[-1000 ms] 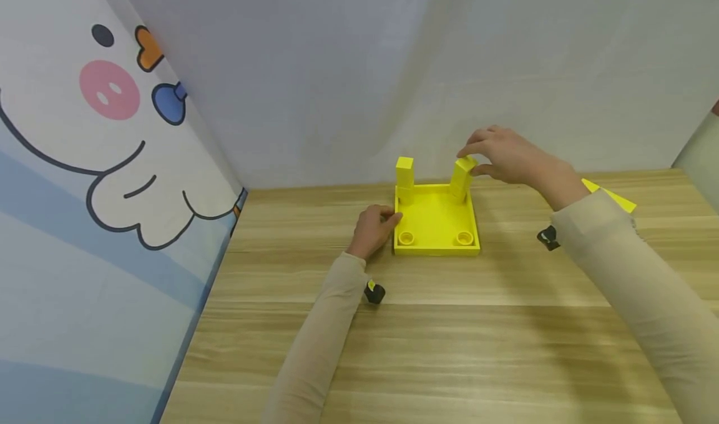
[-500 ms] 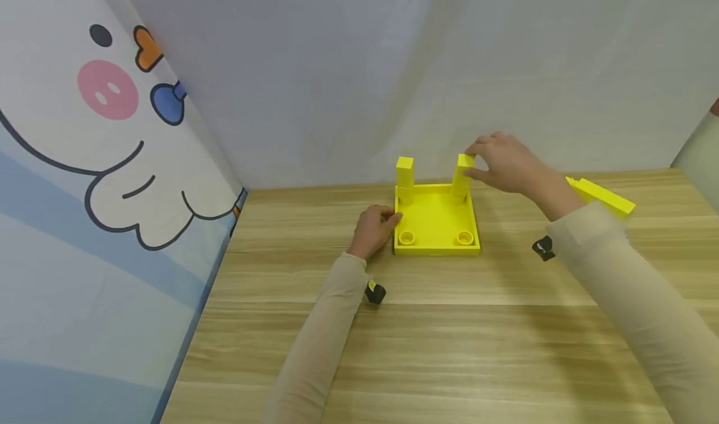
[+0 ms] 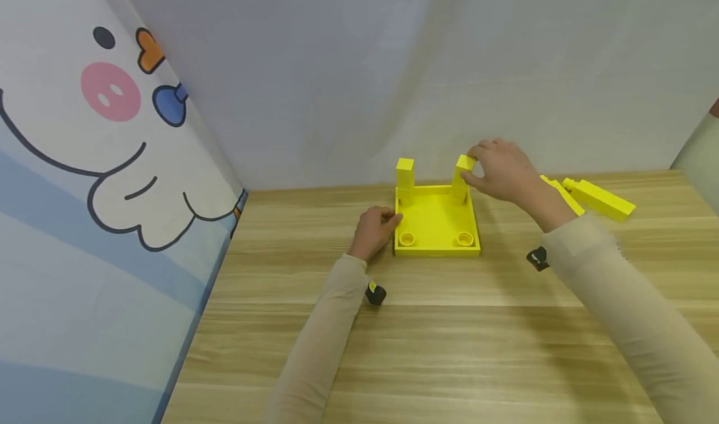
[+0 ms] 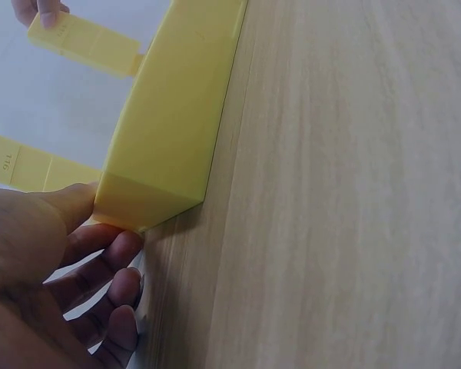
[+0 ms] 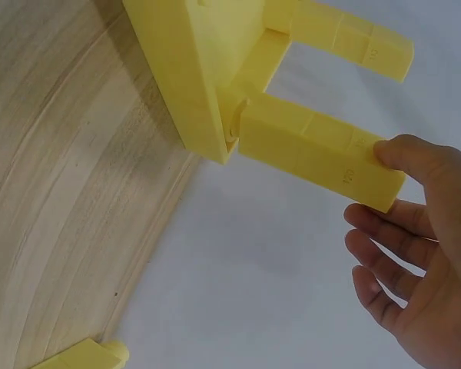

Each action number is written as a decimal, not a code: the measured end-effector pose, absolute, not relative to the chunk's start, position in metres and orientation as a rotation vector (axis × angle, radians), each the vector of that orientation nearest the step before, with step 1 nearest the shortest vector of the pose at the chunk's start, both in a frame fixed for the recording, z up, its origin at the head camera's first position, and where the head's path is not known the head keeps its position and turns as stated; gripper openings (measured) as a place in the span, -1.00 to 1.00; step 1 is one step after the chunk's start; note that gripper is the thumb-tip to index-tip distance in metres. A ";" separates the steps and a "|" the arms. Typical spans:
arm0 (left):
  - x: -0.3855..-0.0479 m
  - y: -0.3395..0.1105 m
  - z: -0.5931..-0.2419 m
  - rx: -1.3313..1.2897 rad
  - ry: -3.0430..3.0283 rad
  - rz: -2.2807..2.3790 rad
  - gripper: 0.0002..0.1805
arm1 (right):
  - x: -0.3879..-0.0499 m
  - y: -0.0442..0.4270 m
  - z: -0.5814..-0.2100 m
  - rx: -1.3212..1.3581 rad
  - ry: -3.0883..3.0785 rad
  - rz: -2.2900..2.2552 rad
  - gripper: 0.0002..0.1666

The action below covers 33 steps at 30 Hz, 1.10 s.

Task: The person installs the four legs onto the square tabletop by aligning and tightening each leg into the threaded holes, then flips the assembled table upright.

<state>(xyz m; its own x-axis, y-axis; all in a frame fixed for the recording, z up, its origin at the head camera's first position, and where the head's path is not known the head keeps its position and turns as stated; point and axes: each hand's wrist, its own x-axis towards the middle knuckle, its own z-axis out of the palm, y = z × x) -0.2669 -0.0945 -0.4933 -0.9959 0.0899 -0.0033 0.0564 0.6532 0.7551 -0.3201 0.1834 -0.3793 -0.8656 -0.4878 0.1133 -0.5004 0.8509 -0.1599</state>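
A yellow square base with a low rim (image 3: 435, 224), like an upturned small tabletop, lies on the wooden table. At its back left corner stands a yellow square leg (image 3: 405, 174). My right hand (image 3: 502, 169) pinches the upper end of a second leg (image 5: 315, 150) between thumb and fingers at the back right corner; it leans slightly there, and how deep it is seated cannot be told. Two round sockets, the left one (image 3: 407, 239) and the right one (image 3: 464, 239), show at the front corners. My left hand (image 3: 373, 231) grips the base's left side with thumb and fingers.
Two loose yellow legs, one (image 3: 602, 200) farther right and one (image 3: 563, 194) partly behind my right forearm, lie on the table to the right. A pale curtain (image 3: 314, 99) hangs behind the table. A cartoon-printed panel (image 3: 112, 224) borders the left side.
The right-hand leg was more tilted and now stands straighter. My right hand and forearm have come slightly lower, uncovering more of the loose legs. My left hand stays put.
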 end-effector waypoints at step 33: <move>-0.267 -0.097 -0.493 0.131 2.811 1.274 -0.59 | -0.326 0.196 -0.356 1.156 -2.882 0.235 -0.33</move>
